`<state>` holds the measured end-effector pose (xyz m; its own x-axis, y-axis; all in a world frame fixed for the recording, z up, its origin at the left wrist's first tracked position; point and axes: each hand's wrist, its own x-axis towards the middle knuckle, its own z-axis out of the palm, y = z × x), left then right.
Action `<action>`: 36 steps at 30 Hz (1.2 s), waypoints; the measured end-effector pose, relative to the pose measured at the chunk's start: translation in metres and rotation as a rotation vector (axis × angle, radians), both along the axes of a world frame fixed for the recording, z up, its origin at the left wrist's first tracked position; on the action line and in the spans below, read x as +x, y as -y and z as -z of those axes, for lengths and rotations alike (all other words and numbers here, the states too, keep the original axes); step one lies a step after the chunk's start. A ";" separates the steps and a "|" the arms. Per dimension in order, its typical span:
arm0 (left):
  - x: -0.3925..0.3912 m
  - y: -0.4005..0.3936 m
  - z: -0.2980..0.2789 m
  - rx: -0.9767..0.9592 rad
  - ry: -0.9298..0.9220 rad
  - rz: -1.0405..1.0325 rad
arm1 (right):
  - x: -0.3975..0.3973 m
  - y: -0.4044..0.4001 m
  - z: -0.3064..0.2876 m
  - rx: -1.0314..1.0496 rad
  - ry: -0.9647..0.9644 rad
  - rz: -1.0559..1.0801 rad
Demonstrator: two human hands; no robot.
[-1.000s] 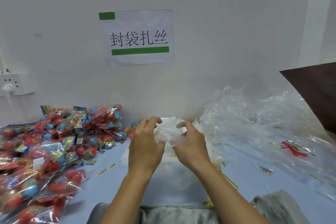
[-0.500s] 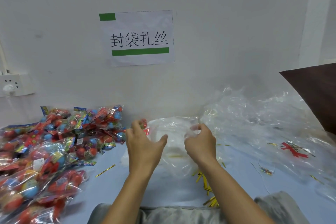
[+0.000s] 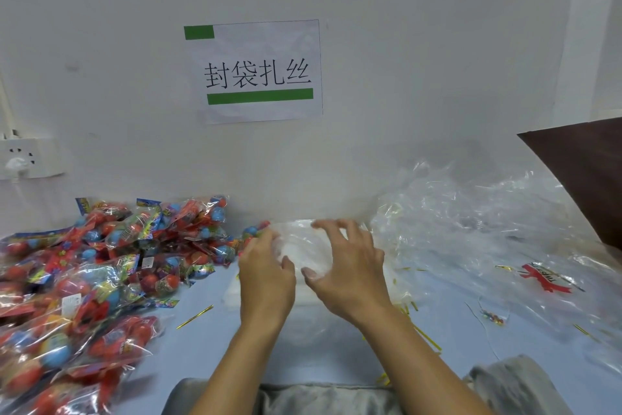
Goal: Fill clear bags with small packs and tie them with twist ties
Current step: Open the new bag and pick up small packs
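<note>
On wall, sign (image 3: 257, 73) reads 封袋扎丝; hands (image 3: 309, 275) hold clear bag (image 3: 303, 246).

Packing workstation, labelled wall sign (image 3: 257, 73), heaped toy packs (image 3: 101, 266)

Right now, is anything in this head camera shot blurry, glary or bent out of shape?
Head view: both hands, left hand and right hand, are slightly motion-smeared; the pile of clear bags glints with white highlights; the toy packs soften toward the lower left corner; wide-angle bending shows at the edges.
</note>
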<state>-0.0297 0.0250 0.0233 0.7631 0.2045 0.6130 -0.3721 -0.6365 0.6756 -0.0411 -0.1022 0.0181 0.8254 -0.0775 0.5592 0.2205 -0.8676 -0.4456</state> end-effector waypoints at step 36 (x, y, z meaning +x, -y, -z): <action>0.002 0.002 0.010 -0.630 -0.605 0.661 | 0.003 0.013 -0.002 0.683 -0.125 -0.031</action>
<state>-0.0276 0.0233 0.0135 0.9771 -0.2111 0.0287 -0.0098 0.0900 0.9959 -0.0377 -0.1151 0.0196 0.8879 -0.3532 0.2946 0.1526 -0.3781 -0.9131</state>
